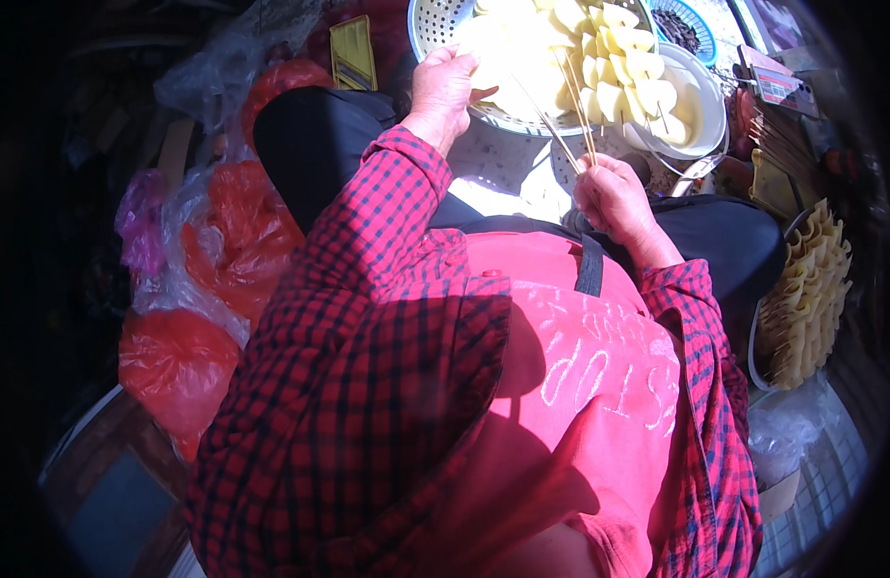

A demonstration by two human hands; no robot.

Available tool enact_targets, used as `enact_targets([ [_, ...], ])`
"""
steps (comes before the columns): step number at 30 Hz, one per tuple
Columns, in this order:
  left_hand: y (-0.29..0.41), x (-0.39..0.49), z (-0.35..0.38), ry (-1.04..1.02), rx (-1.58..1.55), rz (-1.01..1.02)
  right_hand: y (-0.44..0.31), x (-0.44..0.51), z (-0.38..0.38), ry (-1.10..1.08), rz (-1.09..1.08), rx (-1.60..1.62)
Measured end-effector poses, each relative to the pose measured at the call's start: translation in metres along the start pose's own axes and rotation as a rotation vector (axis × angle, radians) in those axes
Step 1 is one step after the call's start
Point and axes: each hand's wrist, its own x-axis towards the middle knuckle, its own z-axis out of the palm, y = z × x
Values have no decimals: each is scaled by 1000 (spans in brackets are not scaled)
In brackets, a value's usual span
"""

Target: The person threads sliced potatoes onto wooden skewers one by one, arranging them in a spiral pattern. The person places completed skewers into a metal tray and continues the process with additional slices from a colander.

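My right hand [612,200] grips several thin wooden skewers [571,137], their far ends pointing towards a perforated metal colander [435,23]. Inside the colander lie pale slices, apparently potato, largely washed out by sunlight. On its right side, slices threaded on skewers [625,68] stand in rows and overhang the rim. My left hand [441,90] is at the colander's left near edge, thumb and finger against the bright slices. Glare hides whether a slice is pinched there.
A white bucket [705,105] and a blue basket [698,18] of dark bits stand at the right. A yellow slicer [353,54] and red plastic bags [178,361] lie left. More skewered slices [806,303] and loose skewers [784,148] are by my right knee.
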Motion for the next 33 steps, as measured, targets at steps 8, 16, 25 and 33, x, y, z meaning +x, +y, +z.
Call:
enact_targets([
  [8,-7,2,-2,-20,-2,-18,-8,-5,10,43,15,-47],
  [16,-9,-1,-1,-15,-33,-16,-3,-3,4,14,41,-24],
  [25,-10,-1,-2,-59,-88,15,-3,-5,3,8,85,27],
  [33,-13,1,-3,-90,-119,13,-1,-4,0,-9,155,26],
])
